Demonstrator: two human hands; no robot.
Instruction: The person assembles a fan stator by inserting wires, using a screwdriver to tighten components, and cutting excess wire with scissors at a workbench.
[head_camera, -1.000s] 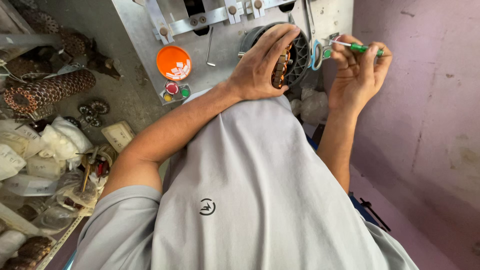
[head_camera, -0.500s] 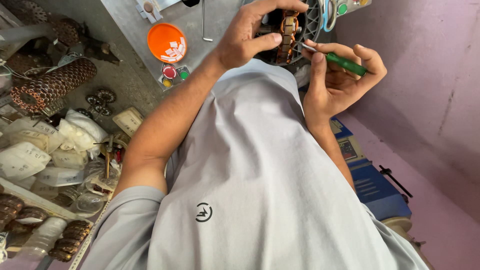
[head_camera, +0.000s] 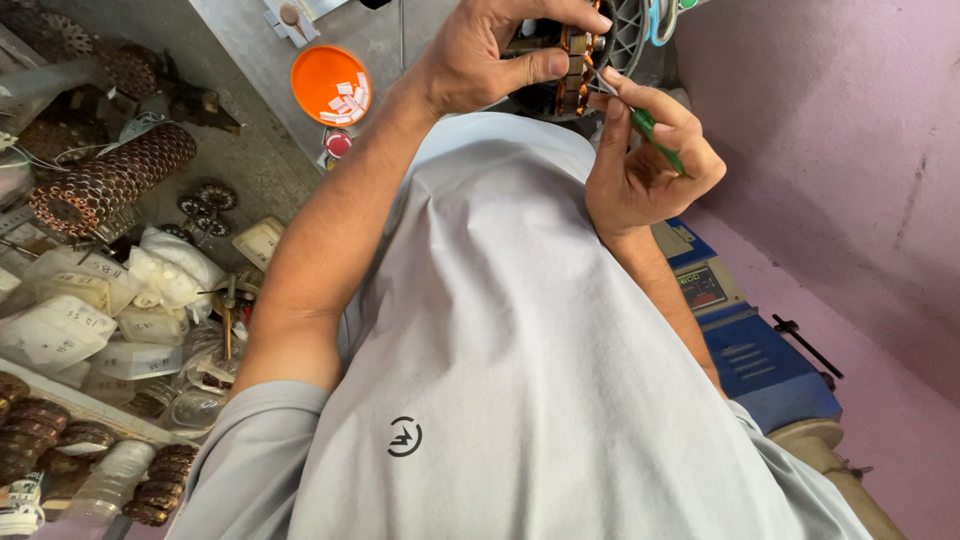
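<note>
My left hand (head_camera: 505, 55) grips a round motor stator with copper windings (head_camera: 572, 62) at the top of the head view, thumb across its face. My right hand (head_camera: 645, 160) pinches a thin green-handled tool (head_camera: 652, 132) whose tip touches the stator's windings. My grey shirt (head_camera: 520, 360) fills the lower middle of the view.
An orange lid with small white pieces (head_camera: 331, 85) lies on the grey bench (head_camera: 250, 60). Stacked copper stators (head_camera: 105, 180) and white bags (head_camera: 90, 320) crowd the left. A blue machine (head_camera: 755, 350) stands at the right by a pink wall (head_camera: 850, 150).
The view has tilted down, so hands and stator sit higher in frame. My right hand has lowered the green tool from a raised hold onto the stator's windings.
</note>
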